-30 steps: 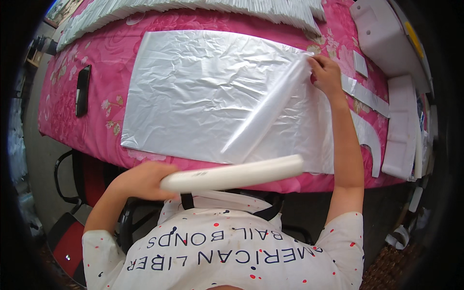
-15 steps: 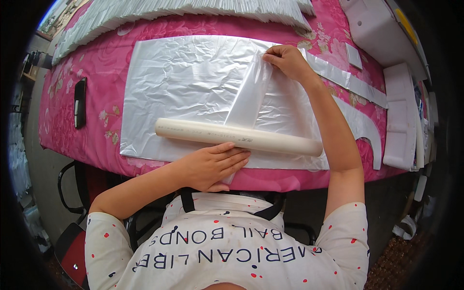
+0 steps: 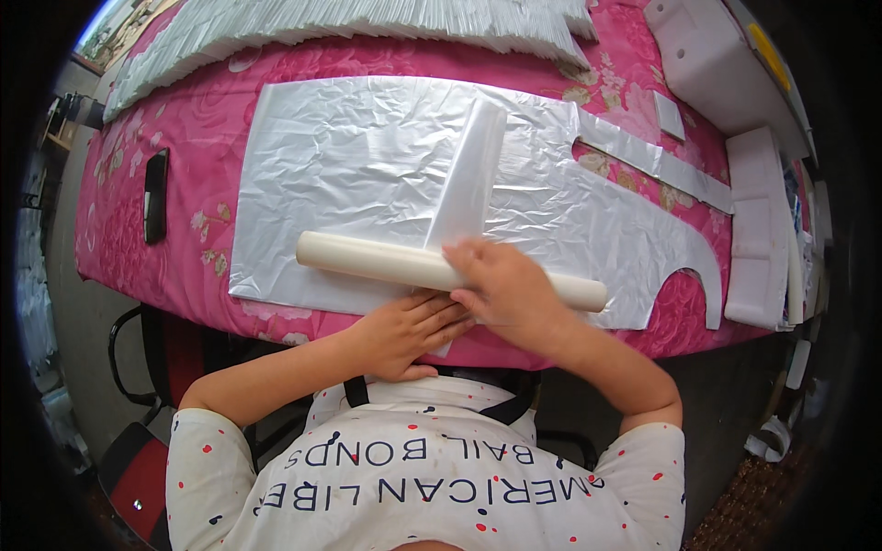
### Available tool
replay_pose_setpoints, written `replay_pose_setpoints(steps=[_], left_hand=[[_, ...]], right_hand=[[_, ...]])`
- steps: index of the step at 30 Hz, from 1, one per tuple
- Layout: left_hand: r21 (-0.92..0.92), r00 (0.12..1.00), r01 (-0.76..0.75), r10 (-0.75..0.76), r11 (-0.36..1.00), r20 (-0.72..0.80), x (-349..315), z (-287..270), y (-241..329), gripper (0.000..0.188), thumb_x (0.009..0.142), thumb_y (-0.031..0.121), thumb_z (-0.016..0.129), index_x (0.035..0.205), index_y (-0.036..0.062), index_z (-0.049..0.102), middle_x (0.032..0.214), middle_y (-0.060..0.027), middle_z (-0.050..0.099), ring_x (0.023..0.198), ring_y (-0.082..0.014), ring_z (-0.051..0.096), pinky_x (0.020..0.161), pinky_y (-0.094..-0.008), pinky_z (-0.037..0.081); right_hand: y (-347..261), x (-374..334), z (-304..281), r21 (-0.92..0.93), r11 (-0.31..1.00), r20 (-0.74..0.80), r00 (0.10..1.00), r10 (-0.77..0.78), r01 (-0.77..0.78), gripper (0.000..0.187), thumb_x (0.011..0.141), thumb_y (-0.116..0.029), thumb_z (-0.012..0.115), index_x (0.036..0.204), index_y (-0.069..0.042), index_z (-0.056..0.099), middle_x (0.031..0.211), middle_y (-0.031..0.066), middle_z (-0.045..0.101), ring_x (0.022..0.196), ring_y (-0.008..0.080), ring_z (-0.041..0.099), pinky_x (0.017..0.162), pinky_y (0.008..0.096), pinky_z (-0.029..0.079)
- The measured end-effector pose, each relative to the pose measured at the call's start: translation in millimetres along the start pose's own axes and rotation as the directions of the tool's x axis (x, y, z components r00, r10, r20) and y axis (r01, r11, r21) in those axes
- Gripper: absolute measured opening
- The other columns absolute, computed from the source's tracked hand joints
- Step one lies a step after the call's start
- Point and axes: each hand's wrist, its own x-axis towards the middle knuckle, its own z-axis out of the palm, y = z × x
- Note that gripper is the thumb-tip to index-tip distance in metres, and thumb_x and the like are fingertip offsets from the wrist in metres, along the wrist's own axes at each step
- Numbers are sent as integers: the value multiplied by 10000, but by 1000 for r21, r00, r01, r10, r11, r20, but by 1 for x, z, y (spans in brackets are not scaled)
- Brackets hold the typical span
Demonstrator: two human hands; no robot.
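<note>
A thin silvery-white plastic sheet, shaped like an apron with curved cut-outs at its right, lies spread on the table. Across its near part rests a long off-white pipe. From the pipe's far side a narrow folded plastic strip runs away from me over the sheet. My left hand lies flat with fingers extended, just on the near side of the pipe at the table edge. My right hand, slightly blurred, is over the pipe's middle, its fingers and thumb on either side of it.
Stacked folded white plastic lines the far side of the pink floral tablecloth. A dark phone-like object lies at the left. White foam blocks stand at the right edge, near a small white square piece. A chair is at lower left.
My right hand has let go of the strip's far end and come back toward me onto the pipe. The pipe has turned, hiding its print. My left hand has barely moved.
</note>
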Motion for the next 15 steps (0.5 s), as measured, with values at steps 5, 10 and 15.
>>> replay_pose_setpoints(steps=[5,10,15], left_hand=[[34,1000,1,-1,999,4,0,-3,2,767,780,465,487,1367,17,281,1448,-158,218,1360,-270,165,1109,-413,106],[9,999,-47,47,999,23,1,-8,-1,769,764,435,524,1380,51,270,1473,-122,176,1369,-241,146,1106,-400,110],[54,999,-9,6,998,45,3,-4,6,711,771,354,545,1370,61,297,1464,-121,204,1362,-239,175,1094,-408,143]], right_hand=[[22,-13,-8,-173,983,-212,977,18,-55,496,724,-143,655,1196,-83,515,1025,129,576,923,302,541,795,396,446],[96,-24,-57,-330,847,-540,819,193,-417,415,797,-152,600,1198,-64,533,1032,149,578,954,316,527,830,389,427],[62,-30,-53,-247,941,-432,895,109,-233,450,742,-101,641,1182,-72,548,1029,136,588,956,307,534,830,378,429]])
